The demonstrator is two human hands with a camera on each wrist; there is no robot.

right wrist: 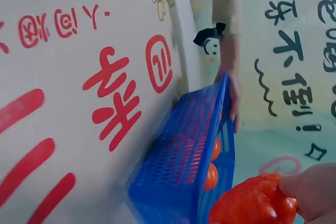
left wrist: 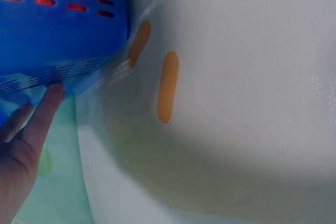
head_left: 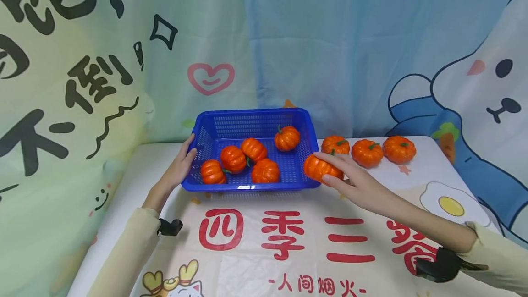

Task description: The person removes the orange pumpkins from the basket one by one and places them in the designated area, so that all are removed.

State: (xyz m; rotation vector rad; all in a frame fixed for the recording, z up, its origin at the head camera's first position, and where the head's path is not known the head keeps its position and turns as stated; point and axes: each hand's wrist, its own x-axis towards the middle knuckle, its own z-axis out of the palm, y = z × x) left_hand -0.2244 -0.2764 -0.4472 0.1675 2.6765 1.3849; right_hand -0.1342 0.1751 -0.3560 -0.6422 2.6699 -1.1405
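Note:
A blue plastic basket (head_left: 251,187) with slotted walls stands on the table with several small orange pumpkins (head_left: 266,171) inside. My left hand (head_left: 179,167) touches the basket's left wall with its fingers extended; in the left wrist view, that hand (left wrist: 31,135) lies against the outside of the basket (left wrist: 58,35). At the basket's right rim, my right hand (head_left: 354,180) grips another orange pumpkin (head_left: 317,168) between thumb and fingers. The right wrist view shows this held pumpkin (right wrist: 254,203) close up, with the thumb (right wrist: 310,190) on it.
Three more pumpkins (head_left: 367,153) stand in a row on the table, right of the basket. A printed cloth (head_left: 280,228) with red characters covers the table. Behind it hangs a patterned curtain (head_left: 297,49).

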